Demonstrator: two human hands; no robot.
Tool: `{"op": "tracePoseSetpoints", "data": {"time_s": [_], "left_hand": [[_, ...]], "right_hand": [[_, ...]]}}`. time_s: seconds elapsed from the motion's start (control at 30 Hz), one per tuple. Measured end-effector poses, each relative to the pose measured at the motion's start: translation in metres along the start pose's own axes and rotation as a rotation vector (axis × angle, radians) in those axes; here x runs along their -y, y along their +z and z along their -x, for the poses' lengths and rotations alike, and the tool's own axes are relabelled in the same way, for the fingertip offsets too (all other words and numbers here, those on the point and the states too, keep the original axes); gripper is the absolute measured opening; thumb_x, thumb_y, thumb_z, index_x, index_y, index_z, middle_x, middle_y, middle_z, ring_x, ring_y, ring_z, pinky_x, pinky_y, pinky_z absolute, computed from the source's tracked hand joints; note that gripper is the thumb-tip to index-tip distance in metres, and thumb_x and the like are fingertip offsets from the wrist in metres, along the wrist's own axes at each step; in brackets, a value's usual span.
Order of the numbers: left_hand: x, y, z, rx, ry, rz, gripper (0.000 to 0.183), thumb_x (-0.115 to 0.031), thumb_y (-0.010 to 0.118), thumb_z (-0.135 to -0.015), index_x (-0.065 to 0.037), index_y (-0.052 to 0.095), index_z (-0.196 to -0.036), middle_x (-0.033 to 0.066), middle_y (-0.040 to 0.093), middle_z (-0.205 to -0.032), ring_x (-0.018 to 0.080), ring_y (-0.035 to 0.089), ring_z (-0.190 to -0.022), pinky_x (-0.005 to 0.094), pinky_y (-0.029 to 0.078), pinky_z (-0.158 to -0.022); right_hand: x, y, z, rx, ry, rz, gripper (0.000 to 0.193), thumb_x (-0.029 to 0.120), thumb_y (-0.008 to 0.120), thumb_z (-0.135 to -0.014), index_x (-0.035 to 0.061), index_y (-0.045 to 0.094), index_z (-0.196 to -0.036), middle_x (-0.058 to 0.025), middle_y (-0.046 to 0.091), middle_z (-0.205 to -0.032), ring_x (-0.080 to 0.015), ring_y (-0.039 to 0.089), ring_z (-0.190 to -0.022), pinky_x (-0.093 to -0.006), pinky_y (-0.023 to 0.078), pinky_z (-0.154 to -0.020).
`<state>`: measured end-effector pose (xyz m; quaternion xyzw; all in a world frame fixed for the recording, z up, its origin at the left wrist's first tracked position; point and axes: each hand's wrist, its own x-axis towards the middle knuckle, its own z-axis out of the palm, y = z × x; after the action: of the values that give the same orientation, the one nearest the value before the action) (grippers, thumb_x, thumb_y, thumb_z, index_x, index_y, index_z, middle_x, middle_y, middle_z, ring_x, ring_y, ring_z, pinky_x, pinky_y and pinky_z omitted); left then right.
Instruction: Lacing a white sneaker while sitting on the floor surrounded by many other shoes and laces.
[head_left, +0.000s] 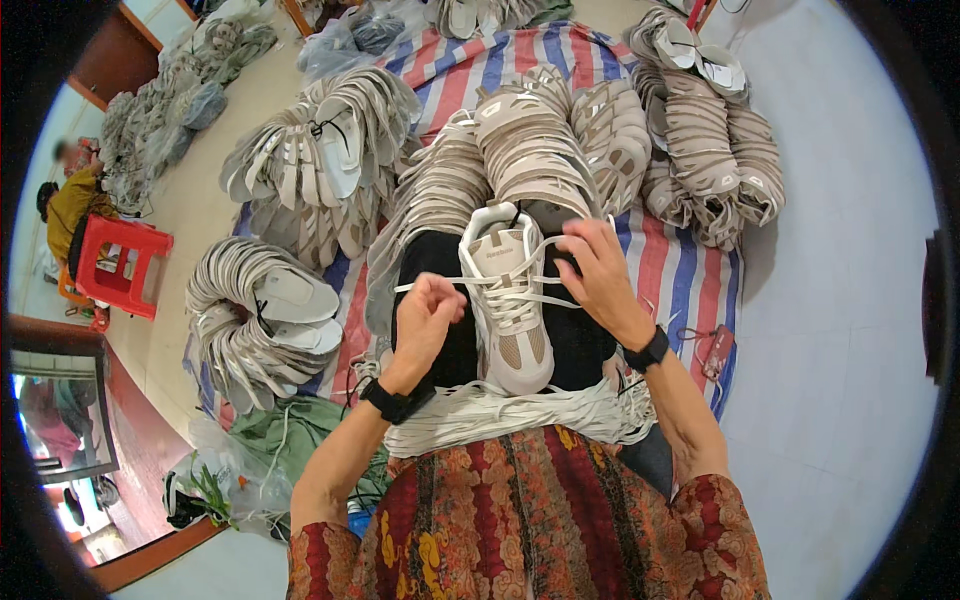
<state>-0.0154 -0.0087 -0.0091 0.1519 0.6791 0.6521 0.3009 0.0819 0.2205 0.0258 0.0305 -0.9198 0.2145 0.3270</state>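
A beige and white sneaker [516,352] lies between my hands, its toe toward me and its tongue at the far end. White laces [511,300] cross over its front, with loose ends drawn out to both sides. My left hand [428,325] is closed, its fingers pinched on the lace at the shoe's left. On the other side, my right hand [600,278] pinches a lace near the tongue, thumb and fingers together. Black cloth [438,300] shows beneath and beside the shoe. A thick bundle of white laces [500,415] lies across my lap.
Strung stacks of beige shoe uppers [535,140] stand beyond the shoe, with more at the left [265,315] and right [700,140]. They rest on a striped sheet [652,262]. A red stool [120,262] and a seated person [72,215] are far left.
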Motion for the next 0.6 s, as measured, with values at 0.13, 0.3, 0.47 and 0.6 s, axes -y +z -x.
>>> {"op": "tracePoseSetpoints", "data": {"time_s": [0.13, 0.3, 0.47, 0.6], "left_hand": [[-0.01, 0.007, -0.021, -0.163, 0.467, -0.661, 0.019, -0.005, 0.056, -0.08, -0.001, 0.049, -0.097, 0.0109, 0.057, -0.086, 0.0171, 0.056, -0.08, 0.0239, 0.044, -0.074], [0.001, 0.005, -0.041, -0.012, 0.382, -0.728, 0.028, -0.014, 0.06, -0.081, 0.0, 0.048, -0.103, 0.0121, 0.059, -0.081, 0.022, 0.057, -0.069, 0.0295, 0.047, -0.06], [-0.005, 0.003, -0.038, -0.002, 0.285, -0.607, 0.028, -0.014, 0.061, -0.081, 0.0, 0.049, -0.102, 0.0067, 0.056, -0.064, 0.0154, 0.053, -0.057, 0.0264, 0.043, -0.054], [-0.014, 0.004, -0.037, 0.051, 0.179, -0.51, 0.026, -0.011, 0.061, -0.08, -0.001, 0.048, -0.101, 0.0008, 0.05, -0.056, 0.0069, 0.045, -0.048, 0.0234, 0.036, -0.044]], "right_hand": [[0.007, -0.003, 0.04, 0.406, 0.216, -0.299, 0.035, 0.01, 0.062, -0.073, 0.0031, 0.05, -0.105, -0.015, 0.053, -0.096, -0.0321, 0.052, -0.088, -0.039, 0.043, -0.077], [0.016, -0.006, 0.043, 0.406, 0.553, -0.544, 0.04, 0.014, 0.063, -0.075, 0.0057, 0.05, -0.112, -0.0066, 0.049, -0.056, -0.0193, 0.049, -0.051, -0.031, 0.04, -0.049], [0.0, -0.022, 0.02, 0.386, 0.464, -0.411, 0.029, 0.014, 0.063, -0.074, 0.0046, 0.057, -0.1, -0.008, 0.051, -0.064, -0.0181, 0.048, -0.053, -0.031, 0.039, -0.051], [-0.012, -0.022, 0.015, 0.35, 0.177, -0.233, 0.023, 0.006, 0.064, -0.074, 0.0021, 0.06, -0.096, -0.0021, 0.048, -0.066, -0.0067, 0.044, -0.057, -0.0228, 0.036, -0.051]]}}
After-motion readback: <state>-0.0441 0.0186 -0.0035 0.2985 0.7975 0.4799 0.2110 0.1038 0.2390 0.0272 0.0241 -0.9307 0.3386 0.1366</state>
